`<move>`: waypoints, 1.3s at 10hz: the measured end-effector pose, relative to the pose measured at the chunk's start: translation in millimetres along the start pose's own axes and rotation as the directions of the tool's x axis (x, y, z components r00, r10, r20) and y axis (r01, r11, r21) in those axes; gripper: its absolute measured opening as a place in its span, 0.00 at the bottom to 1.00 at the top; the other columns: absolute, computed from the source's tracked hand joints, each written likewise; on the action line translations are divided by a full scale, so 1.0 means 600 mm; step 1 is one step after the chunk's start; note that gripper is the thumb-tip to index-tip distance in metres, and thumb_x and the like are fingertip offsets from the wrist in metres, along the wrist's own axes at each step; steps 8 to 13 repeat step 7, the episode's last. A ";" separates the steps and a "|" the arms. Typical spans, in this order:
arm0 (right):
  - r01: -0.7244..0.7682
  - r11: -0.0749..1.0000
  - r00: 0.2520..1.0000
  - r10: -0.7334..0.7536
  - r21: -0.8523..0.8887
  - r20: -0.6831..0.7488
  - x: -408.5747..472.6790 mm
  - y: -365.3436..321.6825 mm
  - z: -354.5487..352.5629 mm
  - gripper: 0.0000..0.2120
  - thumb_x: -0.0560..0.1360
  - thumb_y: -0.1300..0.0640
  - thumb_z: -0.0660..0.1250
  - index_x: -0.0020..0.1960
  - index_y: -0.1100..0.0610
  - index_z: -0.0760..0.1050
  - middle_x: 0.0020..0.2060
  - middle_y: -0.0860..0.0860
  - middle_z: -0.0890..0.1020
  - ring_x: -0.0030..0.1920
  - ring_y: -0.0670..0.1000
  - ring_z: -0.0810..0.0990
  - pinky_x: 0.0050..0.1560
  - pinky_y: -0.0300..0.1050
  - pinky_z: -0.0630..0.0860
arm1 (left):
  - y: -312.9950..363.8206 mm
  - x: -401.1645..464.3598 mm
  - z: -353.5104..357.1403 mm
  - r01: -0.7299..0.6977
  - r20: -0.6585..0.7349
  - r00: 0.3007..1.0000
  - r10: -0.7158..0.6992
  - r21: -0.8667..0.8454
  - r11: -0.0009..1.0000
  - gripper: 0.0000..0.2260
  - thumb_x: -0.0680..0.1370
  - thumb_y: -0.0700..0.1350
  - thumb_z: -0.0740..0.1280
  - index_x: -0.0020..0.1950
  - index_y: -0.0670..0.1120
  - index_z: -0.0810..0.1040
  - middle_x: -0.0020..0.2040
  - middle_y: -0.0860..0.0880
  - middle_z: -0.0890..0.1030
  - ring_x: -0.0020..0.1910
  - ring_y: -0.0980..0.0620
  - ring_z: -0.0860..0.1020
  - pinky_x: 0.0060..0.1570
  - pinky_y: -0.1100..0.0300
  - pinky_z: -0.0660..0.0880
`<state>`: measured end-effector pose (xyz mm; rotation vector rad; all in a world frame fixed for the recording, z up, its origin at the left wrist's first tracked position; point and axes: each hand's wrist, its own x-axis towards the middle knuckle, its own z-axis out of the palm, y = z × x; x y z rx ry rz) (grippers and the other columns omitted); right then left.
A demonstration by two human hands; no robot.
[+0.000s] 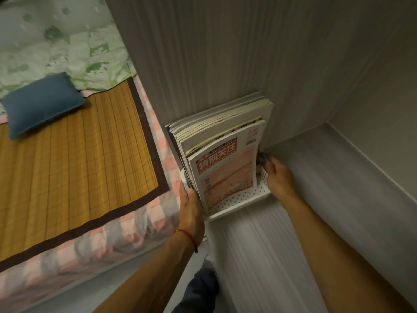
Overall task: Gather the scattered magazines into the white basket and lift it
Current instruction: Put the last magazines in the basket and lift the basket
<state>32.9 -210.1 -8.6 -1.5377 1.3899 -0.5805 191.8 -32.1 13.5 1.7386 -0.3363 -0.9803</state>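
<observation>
Already the magazines [222, 159] stand upright and packed together inside the white basket [252, 195], which sits on a pale ledge [252, 245] in the corner where the grey wall panel [203, 53] meets the side wall. The left hand [191, 206] is pressed flat against the basket's left end, thumb along the near corner and fingers [184, 188] hidden behind the rim, so how far they curl cannot be told. The right hand [278, 177] grips the opposite end, its fingers hooked over the perforated rim just beside the front magazine's edge. Holding both ends this way looks meant to keep the tall, top-heavy stack from tipping as the basket comes up; gathering appears done and the lift seems to be the step in hand. Room is tight: the stack leans close to the wall panel behind, and the right hand has the side wall near it. Open space lies upward and back toward the person. To the left, the bed [158, 213] with its bamboo mat [79, 159] and blue pillow [42, 102] sits just beside the basket, so a leftward swing risks catching the mattress edge.
</observation>
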 end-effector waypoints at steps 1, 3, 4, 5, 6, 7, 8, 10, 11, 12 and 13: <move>0.020 0.999 0.999 -0.019 -0.029 0.029 0.020 0.000 -0.002 0.17 0.84 0.50 0.53 0.70 0.44 0.71 0.60 0.49 0.80 0.52 0.46 0.75 0.46 0.36 0.70 | 0.006 0.001 0.008 -0.038 0.017 0.999 0.039 -0.049 0.998 0.22 0.85 0.46 0.49 0.79 0.54 0.50 0.72 0.41 0.69 0.69 0.41 0.72 0.67 0.45 0.72; 0.032 0.996 0.997 -0.026 -0.079 0.074 0.025 0.004 -0.002 0.18 0.84 0.49 0.50 0.72 0.43 0.67 0.60 0.49 0.79 0.52 0.47 0.75 0.51 0.43 0.70 | 0.005 0.016 0.017 -0.016 0.010 1.000 0.019 -0.206 0.978 0.21 0.84 0.47 0.50 0.76 0.62 0.54 0.65 0.45 0.76 0.62 0.43 0.78 0.59 0.38 0.77; 0.044 0.987 0.996 -0.031 -0.155 0.088 0.020 -0.005 -0.003 0.18 0.84 0.47 0.49 0.72 0.43 0.65 0.61 0.50 0.78 0.54 0.50 0.77 0.51 0.45 0.73 | 0.014 0.020 0.013 0.032 -0.016 0.999 -0.036 -0.224 0.974 0.19 0.83 0.44 0.53 0.74 0.56 0.63 0.63 0.43 0.78 0.60 0.43 0.78 0.58 0.41 0.79; 0.003 0.955 1.000 -0.012 -0.297 -0.027 -0.003 -0.014 -0.005 0.23 0.83 0.46 0.50 0.76 0.49 0.59 0.71 0.57 0.69 0.67 0.60 0.72 0.64 0.58 0.72 | 0.025 0.022 -0.016 0.104 0.018 0.995 -0.103 -0.196 0.975 0.16 0.82 0.45 0.58 0.69 0.54 0.73 0.62 0.45 0.80 0.63 0.41 0.77 0.54 0.45 0.78; 0.023 0.958 0.992 -0.057 -0.285 -0.111 -0.041 -0.023 -0.014 0.24 0.83 0.47 0.53 0.77 0.51 0.58 0.74 0.57 0.65 0.71 0.60 0.68 0.67 0.59 0.70 | 0.028 0.017 -0.061 0.147 0.001 0.989 -0.149 -0.156 0.977 0.22 0.82 0.43 0.60 0.76 0.51 0.65 0.71 0.45 0.73 0.67 0.42 0.73 0.64 0.43 0.74; 0.102 0.973 0.983 -0.131 -0.209 -0.128 -0.093 -0.023 -0.035 0.22 0.82 0.48 0.56 0.75 0.47 0.61 0.72 0.54 0.67 0.69 0.57 0.71 0.59 0.51 0.74 | 0.032 -0.033 -0.107 0.050 -0.073 0.996 -0.048 0.031 0.998 0.20 0.80 0.36 0.60 0.71 0.47 0.70 0.69 0.43 0.73 0.65 0.43 0.74 0.62 0.45 0.76; 0.102 0.973 0.983 -0.131 -0.209 -0.128 -0.093 -0.023 -0.035 0.22 0.82 0.48 0.56 0.75 0.47 0.61 0.72 0.54 0.67 0.69 0.57 0.71 0.59 0.51 0.74 | 0.032 -0.033 -0.107 0.050 -0.073 0.996 -0.048 0.031 0.998 0.20 0.80 0.36 0.60 0.71 0.47 0.70 0.69 0.43 0.73 0.65 0.43 0.74 0.62 0.45 0.76; 0.102 0.973 0.983 -0.131 -0.209 -0.128 -0.093 -0.023 -0.035 0.22 0.82 0.48 0.56 0.75 0.47 0.61 0.72 0.54 0.67 0.69 0.57 0.71 0.59 0.51 0.74 | 0.032 -0.033 -0.107 0.050 -0.073 0.996 -0.048 0.031 0.998 0.20 0.80 0.36 0.60 0.71 0.47 0.70 0.69 0.43 0.73 0.65 0.43 0.74 0.62 0.45 0.76; 0.102 0.973 0.983 -0.131 -0.209 -0.128 -0.093 -0.023 -0.035 0.22 0.82 0.48 0.56 0.75 0.47 0.61 0.72 0.54 0.67 0.69 0.57 0.71 0.59 0.51 0.74 | 0.032 -0.033 -0.107 0.050 -0.073 0.996 -0.048 0.031 0.998 0.20 0.80 0.36 0.60 0.71 0.47 0.70 0.69 0.43 0.73 0.65 0.43 0.74 0.62 0.45 0.76; 0.102 0.973 0.983 -0.131 -0.209 -0.128 -0.093 -0.023 -0.035 0.22 0.82 0.48 0.56 0.75 0.47 0.61 0.72 0.54 0.67 0.69 0.57 0.71 0.59 0.51 0.74 | 0.032 -0.033 -0.107 0.050 -0.073 0.996 -0.048 0.031 0.998 0.20 0.80 0.36 0.60 0.71 0.47 0.70 0.69 0.43 0.73 0.65 0.43 0.74 0.62 0.45 0.76; 0.102 0.973 0.983 -0.131 -0.209 -0.128 -0.093 -0.023 -0.035 0.22 0.82 0.48 0.56 0.75 0.47 0.61 0.72 0.54 0.67 0.69 0.57 0.71 0.59 0.51 0.74 | 0.032 -0.033 -0.107 0.050 -0.073 0.996 -0.048 0.031 0.998 0.20 0.80 0.36 0.60 0.71 0.47 0.70 0.69 0.43 0.73 0.65 0.43 0.74 0.62 0.45 0.76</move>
